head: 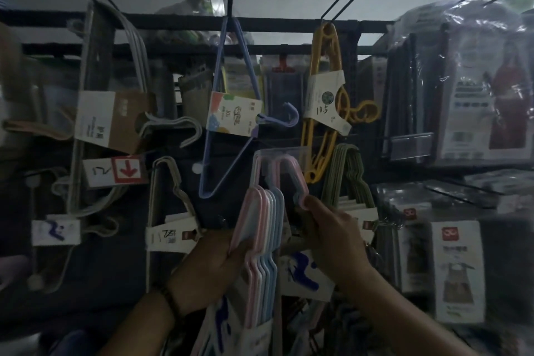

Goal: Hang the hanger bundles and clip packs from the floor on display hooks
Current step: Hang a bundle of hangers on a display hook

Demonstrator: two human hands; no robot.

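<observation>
Both hands hold pastel hanger bundle (264, 254) up at display rack (260, 23).
Left hand (208, 266) fingers wrapped round bundle's side; right hand (332, 237) fingers pinch its hook ends, below purple hanger (215, 113), near yellow hangers (323, 113).

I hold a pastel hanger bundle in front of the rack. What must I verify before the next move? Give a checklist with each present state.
1. Left hand grips bundle: ok.
2. Right hand pinches the bundle's hook end: ok.
3. Free peg for it: cannot tell, too dim.
4. Purple hanger apart from bundle: ok.
5. Yellow hangers clear of the hook end: cannot tell.
</observation>
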